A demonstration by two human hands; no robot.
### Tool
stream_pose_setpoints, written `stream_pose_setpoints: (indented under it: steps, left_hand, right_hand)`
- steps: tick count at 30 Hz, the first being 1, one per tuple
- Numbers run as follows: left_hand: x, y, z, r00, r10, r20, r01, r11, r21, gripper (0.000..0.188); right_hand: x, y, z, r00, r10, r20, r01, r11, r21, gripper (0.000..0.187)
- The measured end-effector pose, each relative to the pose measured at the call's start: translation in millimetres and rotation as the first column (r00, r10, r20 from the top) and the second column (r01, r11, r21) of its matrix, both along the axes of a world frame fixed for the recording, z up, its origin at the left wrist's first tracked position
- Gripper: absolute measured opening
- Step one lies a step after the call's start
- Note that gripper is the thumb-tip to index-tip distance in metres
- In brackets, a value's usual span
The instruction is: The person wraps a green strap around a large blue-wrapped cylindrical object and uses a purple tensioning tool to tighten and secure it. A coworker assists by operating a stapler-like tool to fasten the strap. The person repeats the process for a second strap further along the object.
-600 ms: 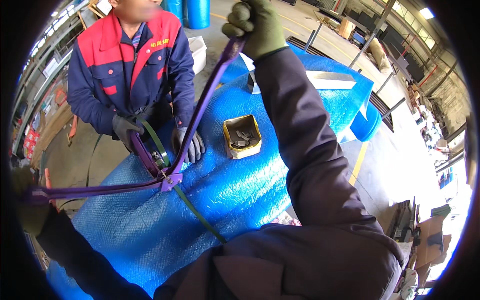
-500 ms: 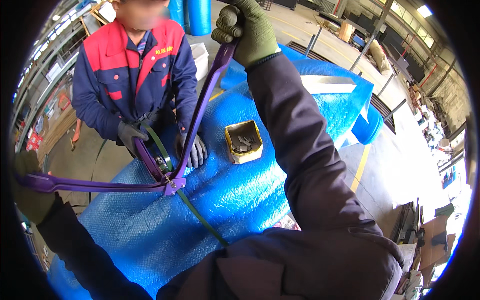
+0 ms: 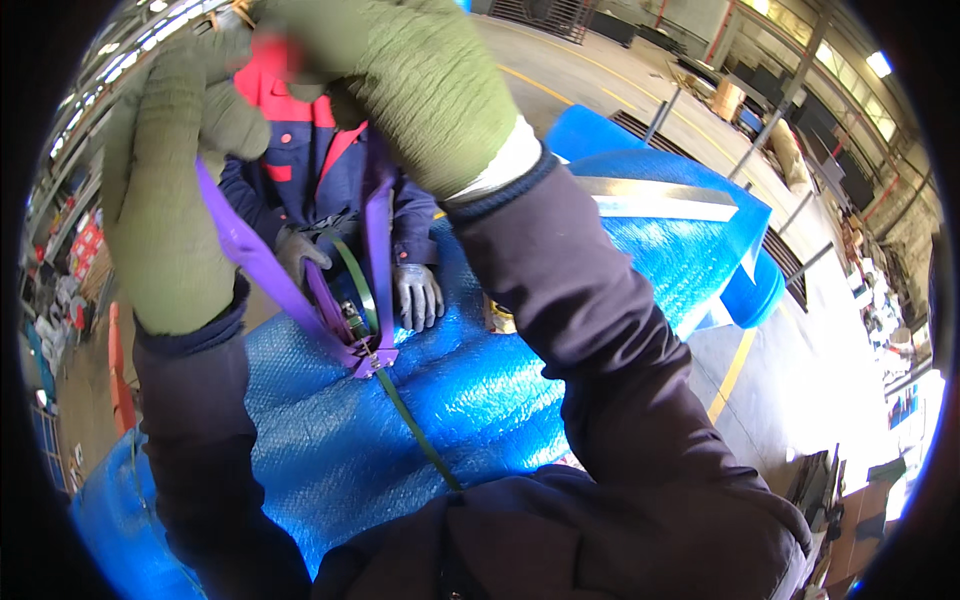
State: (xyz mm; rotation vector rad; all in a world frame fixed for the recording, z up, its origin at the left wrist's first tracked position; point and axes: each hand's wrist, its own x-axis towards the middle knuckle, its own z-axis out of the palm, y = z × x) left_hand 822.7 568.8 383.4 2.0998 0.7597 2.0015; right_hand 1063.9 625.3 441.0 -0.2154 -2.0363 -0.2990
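Observation:
My left hand (image 3: 172,205), in a green knitted glove, grips one handle of a long-handled purple strapping crimper (image 3: 270,275). My right hand (image 3: 435,105), gloved alike, is raised on the other handle; its blurred fingers hide the handle's top. The crimper's jaws (image 3: 372,362) sit on a green strap (image 3: 415,430) that runs over a bundle in blue bubble wrap (image 3: 330,440). Across from me a co-worker's grey glove (image 3: 300,250) is at a smaller purple tool (image 3: 325,300) with a loop of strap. That person's other grey glove (image 3: 420,298) rests on the wrap.
A small box (image 3: 498,318) on the wrap is mostly hidden behind my right sleeve. Beyond my right arm a bare metal strip (image 3: 660,198) lies on the bundle. Upright metal posts (image 3: 660,118) stand past it, and a yellow line (image 3: 733,375) crosses the floor.
Both hands have brought the crimper's handles from wide apart to much closer together. My left hand rose from the far left; my right hand moved left. The co-worker's hands stay at the same places.

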Motion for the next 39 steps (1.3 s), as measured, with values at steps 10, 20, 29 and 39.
stream_pose_setpoints:
  steps: [10,20,29,39]
  left_hand:
    - [-151.7,-43.7,-2.1,0.984,0.159,0.084,-0.151,0.984,-0.098,0.045]
    - [-360.3,-194.2,-249.5,0.519,0.259,0.815,0.051,0.942,-0.332,0.043]
    - [-354.0,-329.8,-424.2,0.005,0.353,0.936,0.027,0.935,-0.353,0.042]
    - [-347.0,-365.0,-470.8,-0.060,0.747,0.662,0.029,0.664,-0.747,0.039]
  right_hand:
    - [98.2,15.3,-59.6,0.715,-0.139,-0.686,-0.449,0.660,-0.602,0.035]
    - [298.7,6.2,-267.0,0.219,-0.559,-0.800,-0.725,0.455,-0.517,0.027]
    - [328.5,-101.5,-356.5,0.073,-0.650,-0.756,-0.823,0.389,-0.414,0.044]
    - [369.2,-196.5,-517.1,0.060,-0.870,-0.490,-0.840,0.221,-0.495,0.041]
